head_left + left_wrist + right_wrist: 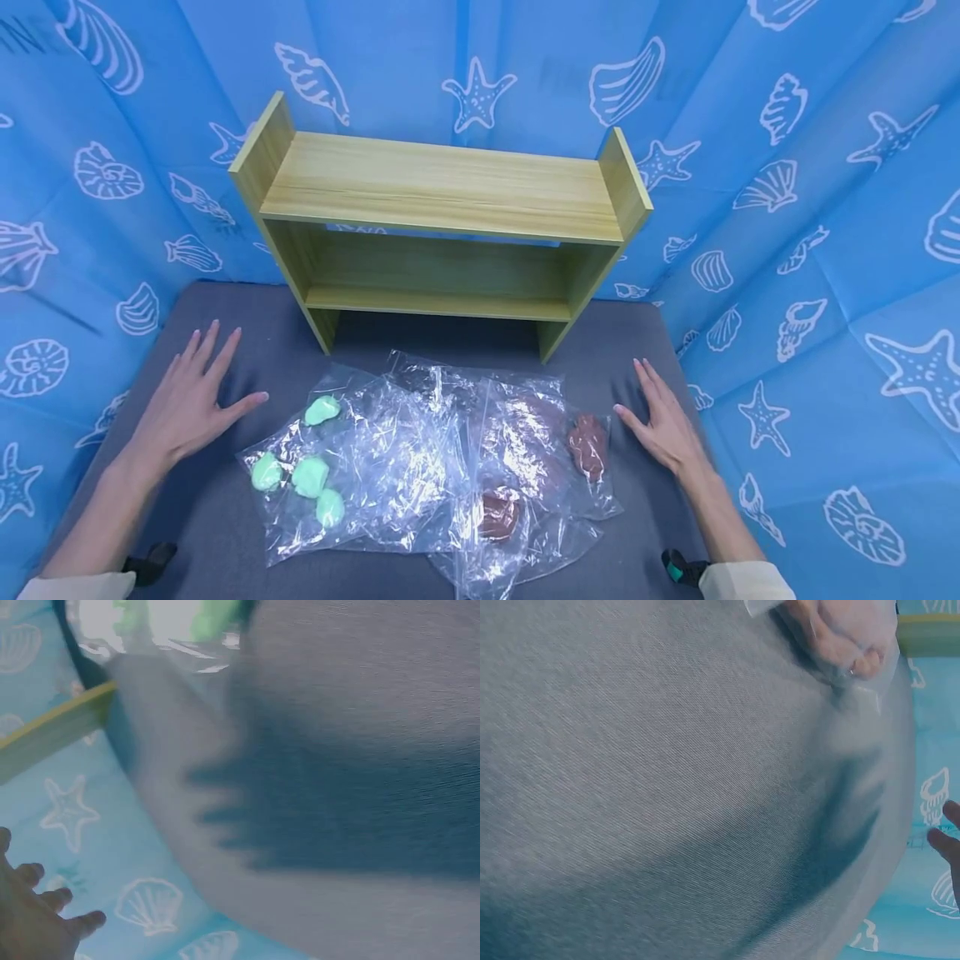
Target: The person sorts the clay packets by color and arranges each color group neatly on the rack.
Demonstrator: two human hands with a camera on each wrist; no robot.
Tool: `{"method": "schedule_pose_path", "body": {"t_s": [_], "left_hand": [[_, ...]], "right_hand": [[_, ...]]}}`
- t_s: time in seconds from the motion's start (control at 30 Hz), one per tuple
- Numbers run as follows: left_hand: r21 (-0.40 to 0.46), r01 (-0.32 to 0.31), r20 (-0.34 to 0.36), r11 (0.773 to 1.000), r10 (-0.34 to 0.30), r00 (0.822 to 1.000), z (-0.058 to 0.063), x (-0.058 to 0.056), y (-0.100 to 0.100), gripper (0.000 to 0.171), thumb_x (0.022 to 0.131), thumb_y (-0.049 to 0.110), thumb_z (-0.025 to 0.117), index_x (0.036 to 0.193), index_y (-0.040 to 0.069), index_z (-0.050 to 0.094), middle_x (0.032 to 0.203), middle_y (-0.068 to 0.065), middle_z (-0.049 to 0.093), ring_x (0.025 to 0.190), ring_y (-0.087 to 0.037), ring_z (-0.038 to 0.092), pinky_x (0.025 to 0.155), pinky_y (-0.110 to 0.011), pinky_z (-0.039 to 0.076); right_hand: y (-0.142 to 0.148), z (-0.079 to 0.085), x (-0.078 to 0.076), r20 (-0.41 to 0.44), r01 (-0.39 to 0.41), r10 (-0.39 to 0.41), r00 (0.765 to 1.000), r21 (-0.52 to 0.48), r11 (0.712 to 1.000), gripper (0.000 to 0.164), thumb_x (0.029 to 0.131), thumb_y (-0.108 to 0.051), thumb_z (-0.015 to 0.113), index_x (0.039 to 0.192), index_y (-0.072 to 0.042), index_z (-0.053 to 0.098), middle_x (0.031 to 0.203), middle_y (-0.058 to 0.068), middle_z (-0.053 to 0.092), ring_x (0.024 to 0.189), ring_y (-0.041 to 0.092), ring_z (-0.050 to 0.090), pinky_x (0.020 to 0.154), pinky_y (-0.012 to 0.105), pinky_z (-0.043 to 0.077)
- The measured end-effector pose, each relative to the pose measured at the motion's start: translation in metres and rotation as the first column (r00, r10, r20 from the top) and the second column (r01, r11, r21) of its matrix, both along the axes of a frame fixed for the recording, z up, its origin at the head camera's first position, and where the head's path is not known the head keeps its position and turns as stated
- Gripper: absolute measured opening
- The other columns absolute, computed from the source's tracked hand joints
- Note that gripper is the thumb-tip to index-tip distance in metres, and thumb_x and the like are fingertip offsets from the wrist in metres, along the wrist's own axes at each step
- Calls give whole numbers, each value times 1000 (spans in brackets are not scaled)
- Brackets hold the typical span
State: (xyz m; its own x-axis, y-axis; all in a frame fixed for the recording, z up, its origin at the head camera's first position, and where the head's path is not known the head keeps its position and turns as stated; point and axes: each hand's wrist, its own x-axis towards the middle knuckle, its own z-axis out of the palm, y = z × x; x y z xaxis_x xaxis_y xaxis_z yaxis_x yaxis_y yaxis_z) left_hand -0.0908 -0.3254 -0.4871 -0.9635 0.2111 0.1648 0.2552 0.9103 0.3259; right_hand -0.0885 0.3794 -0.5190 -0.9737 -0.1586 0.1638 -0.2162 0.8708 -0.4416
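Note:
In the head view the left hand (183, 404) hovers over the left part of the dark table, fingers spread, holding nothing. Nearest to it lies a clear plastic bag (375, 467) with several pale green lumps (310, 477) inside. At the right, the right hand (667, 429) is held out with straight fingers and holds nothing. Beside it are clear bags (547, 533) containing brown pieces, among them a brown lumpy piece (588, 447) and a round brown piece (497, 515). The bags overlap, and glare hides some contents. Each wrist view shows fingertips apart from the table, with a shadow below.
A light wood two-tier shelf (442, 187) stands at the back of the grey table (225, 533). Blue curtains (825, 250) with white shell and starfish prints hang behind and on both sides. Dark straps (150, 564) circle the wrists.

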Motion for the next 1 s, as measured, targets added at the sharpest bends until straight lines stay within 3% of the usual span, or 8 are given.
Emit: {"method": "schedule_pose_path", "body": {"t_s": [0.17,0.4,0.47,0.57,0.63,0.7,0.83,1.0], "left_hand": [[113,36,2,993,-37,999,28,-11,14,103,85,47,75,161,21,11,166,-12,3,150,-40,5,105,-74,19],[292,89,-20,952,-87,996,69,-26,29,98,87,32,76,160,28,12,167,1,5,150,-39,12,107,-72,17],[342,112,-49,933,-102,994,80,-30,33,96,88,27,77,160,30,13,166,3,8,151,-34,13,112,-67,17],[407,142,-106,902,-108,989,95,-35,37,93,88,17,76,159,32,18,165,4,15,149,-17,23,116,-38,28],[458,163,-137,874,-112,984,104,-38,39,91,88,10,75,158,32,22,163,3,23,144,-7,31,109,-19,33],[502,173,-152,847,-111,982,113,-42,42,87,88,7,73,158,31,26,161,3,29,138,-1,37,98,-8,35],[578,207,-154,789,-144,978,133,-48,48,84,89,-1,68,157,27,28,160,0,31,138,-7,41,97,-9,39],[652,239,-139,719,-197,971,153,-55,53,82,90,-5,62,158,24,25,162,-4,28,141,-20,40,98,-13,41]], "right_hand": [[-5,-3,7,5,-23,24,1000,-86,996,84,92,-31,70,159,-12,24,157,22,29,141,46,29,108,63,27],[-12,-6,22,36,-20,28,999,-209,978,83,92,-21,71,159,-10,23,147,27,40,112,45,59,90,57,48],[-14,-5,26,53,-11,24,998,-237,971,85,92,-18,72,159,-12,21,147,26,41,109,44,62,86,53,52],[-19,-6,30,76,4,19,997,-287,958,89,90,-15,74,160,-16,19,149,24,39,109,41,63,85,45,54],[-22,-7,33,91,17,13,996,-322,947,90,89,-13,75,160,-17,19,149,25,40,108,40,64,84,40,55],[-25,-9,36,109,30,11,994,-361,932,91,89,-10,76,160,-17,19,148,26,40,107,41,64,83,36,56],[-29,-13,42,168,64,8,986,-419,906,91,88,-8,76,160,-15,19,146,27,41,109,42,63,83,27,55],[-33,-16,45,243,126,-20,970,-430,894,90,89,-11,75,159,-14,20,146,25,41,112,41,62,83,18,51]]}}
